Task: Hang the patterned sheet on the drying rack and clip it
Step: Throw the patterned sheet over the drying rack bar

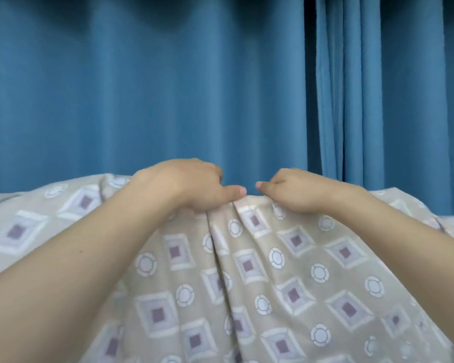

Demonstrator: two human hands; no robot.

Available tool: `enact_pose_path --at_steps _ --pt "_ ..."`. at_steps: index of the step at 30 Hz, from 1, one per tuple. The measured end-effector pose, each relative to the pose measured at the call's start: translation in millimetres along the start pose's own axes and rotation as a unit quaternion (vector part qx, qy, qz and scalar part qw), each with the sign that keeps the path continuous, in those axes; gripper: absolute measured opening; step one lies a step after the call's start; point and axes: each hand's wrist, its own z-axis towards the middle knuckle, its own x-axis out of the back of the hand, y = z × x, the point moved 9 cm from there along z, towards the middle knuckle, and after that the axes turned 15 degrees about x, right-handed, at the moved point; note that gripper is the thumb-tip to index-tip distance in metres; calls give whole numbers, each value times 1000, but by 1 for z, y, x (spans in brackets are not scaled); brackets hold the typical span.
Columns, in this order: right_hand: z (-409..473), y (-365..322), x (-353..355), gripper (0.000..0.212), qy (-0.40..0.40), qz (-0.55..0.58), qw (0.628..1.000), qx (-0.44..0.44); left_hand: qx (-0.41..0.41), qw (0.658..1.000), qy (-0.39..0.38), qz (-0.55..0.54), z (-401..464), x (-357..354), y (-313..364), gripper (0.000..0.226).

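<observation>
While the sheet (260, 271) is draped below the curtain (147, 87), its top fold, running left to right, is pinched by both hands, left (189, 187) and right (296, 192), side by side; no rack or clip is seen.

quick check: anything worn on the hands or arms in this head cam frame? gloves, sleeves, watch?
Nothing worn. Left hand and right hand are bare, no gloves or rings visible. Both forearms are bare to the frame edge, with no sleeves, watch or bands.
</observation>
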Motion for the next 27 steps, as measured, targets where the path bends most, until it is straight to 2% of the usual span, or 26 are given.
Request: enact_pose_path --at_steps 2,5,8,11,14,17,19,21,23,27 --pt "14 -26 -8 54 3 8 1000 22 38 999 24 23 1 6 -42 59" --pt "31 -68 -18 56 0 9 998 56 86 995 38 19 -3 6 -99 63" --pt "51 -113 -32 54 -4 -1 996 88 88 994 23 -56 -14 2 -139 67" --pt "68 -152 -42 45 2 -8 995 101 83 993 2 -84 -19 -1 -176 69" --pt "81 -172 -41 42 21 20 996 80 82 991 -58 -92 -17 -12 -213 77" --pt "97 -198 -47 63 23 61 997 38 49 978 -144 -144 -19 -29 -246 76" --pt "105 -218 -58 68 7 56 998 30 8 970 -173 -169 -20 -39 -256 68" --pt "111 -234 -70 68 -17 18 999 21 -37 977 -141 -156 -18 -44 -262 59" --pt "113 -242 -78 66 -26 -18 1000 3 -60 990 -73 -109 -16 -44 -270 50" --pt "114 -246 -82 65 38 -66 997 -6 -88 991 29 -100 -22 -35 -291 49"
